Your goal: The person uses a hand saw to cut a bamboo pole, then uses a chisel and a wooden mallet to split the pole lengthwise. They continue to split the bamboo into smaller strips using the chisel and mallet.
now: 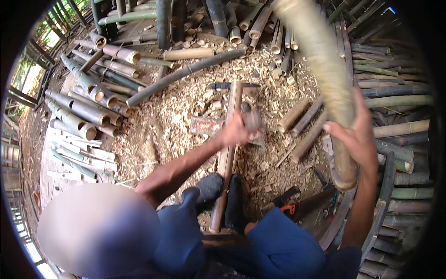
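Right hand [360, 139] clamped round the blurred pale pole [325, 60], 1 to 3 o'clock; left hand [234, 132] well apart, dead centre at the bamboo length [226, 169] running 12 to 6 between the feet [236, 204]. Blurred, can't tell its grip. I'd brace the bamboo length firmly, left hand clear of the pole's path.

Counted one left hand [236, 131], one right hand [357, 141], one thick bamboo pole [331, 76], one brown bamboo length [226, 160], two dark-covered feet [235, 207], three short bamboo tubes [293, 116], one long dark bamboo pole [185, 73], one orange handle [289, 209]; found stacked bamboo stalks [403, 129] too numerous.
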A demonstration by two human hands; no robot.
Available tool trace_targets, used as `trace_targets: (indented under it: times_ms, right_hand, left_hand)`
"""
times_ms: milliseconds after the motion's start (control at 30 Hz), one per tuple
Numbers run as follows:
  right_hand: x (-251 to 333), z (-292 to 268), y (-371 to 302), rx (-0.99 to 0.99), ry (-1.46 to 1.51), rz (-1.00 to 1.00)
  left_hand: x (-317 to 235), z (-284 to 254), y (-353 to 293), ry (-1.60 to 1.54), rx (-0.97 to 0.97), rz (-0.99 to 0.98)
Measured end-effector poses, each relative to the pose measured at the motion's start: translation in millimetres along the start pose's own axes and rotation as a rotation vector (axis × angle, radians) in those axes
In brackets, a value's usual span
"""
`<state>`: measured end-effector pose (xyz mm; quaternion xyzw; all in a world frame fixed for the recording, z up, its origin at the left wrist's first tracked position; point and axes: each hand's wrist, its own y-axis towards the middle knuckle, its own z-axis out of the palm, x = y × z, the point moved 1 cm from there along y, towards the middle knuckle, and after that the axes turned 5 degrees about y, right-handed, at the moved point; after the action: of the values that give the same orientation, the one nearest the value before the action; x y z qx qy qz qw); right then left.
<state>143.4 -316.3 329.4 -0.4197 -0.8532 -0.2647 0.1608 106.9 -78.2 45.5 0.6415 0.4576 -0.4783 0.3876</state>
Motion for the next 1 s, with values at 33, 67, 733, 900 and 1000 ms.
trace_targets:
  times_ms: [33, 67, 733, 900, 1000]
  right_hand:
    - [12, -8, -7, -0.102, 0.069, -0.022]
    - [7, -15, -26, -0.191, 0.135, 0.059]
    - [-103, 106, -191, -0.287, 0.588, 0.661]
    - [-105, 94, -196, -0.341, 0.605, 0.719]
    - [-102, 103, -196, -0.359, 0.656, 0.671]
  left_hand:
    - [16, 26, -19, 0.120, 0.108, 0.250]
    - [-2, 46, -45, 0.239, 0.183, 0.348]
    - [-47, 47, -71, 0.505, 0.607, 0.563]
    - [-139, 9, 18, 0.392, 0.291, 0.407]
    - [-99, -25, 84, 0.143, 0.088, 0.120]
